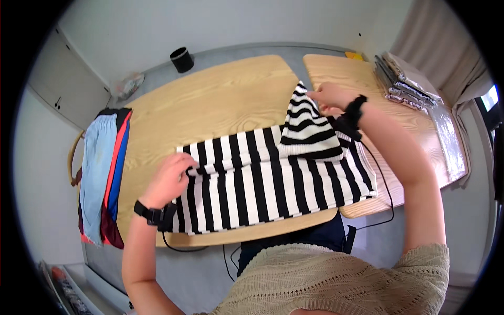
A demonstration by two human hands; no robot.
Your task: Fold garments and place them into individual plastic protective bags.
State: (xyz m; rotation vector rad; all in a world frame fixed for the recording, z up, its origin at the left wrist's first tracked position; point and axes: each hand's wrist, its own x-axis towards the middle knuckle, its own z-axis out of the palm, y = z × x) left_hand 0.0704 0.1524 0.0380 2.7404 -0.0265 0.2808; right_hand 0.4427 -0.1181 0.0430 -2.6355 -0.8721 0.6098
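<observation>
A black-and-white striped knit top (262,191) lies lengthwise across the wooden table, its far edge partly folded over toward me. At its left end, my left hand (169,177) is closed, fingertips pinching the folded edge. My right hand (336,98) reaches to the far right and grips a raised part of the top. This part, which looks like a sleeve, stands up in a peak, with its stripes running across the others. Some of the right fingers are hidden behind the fabric and the wrist. Black straps with small devices and cables sit on both wrists.
Several garments in light blue, red, blue and black hang over something at the table's left (102,173). Folded clothes in clear bags (407,84) are stacked on the second table (336,65) at right. A black bin (181,60) stands on the floor beyond. Cables hang near my waist.
</observation>
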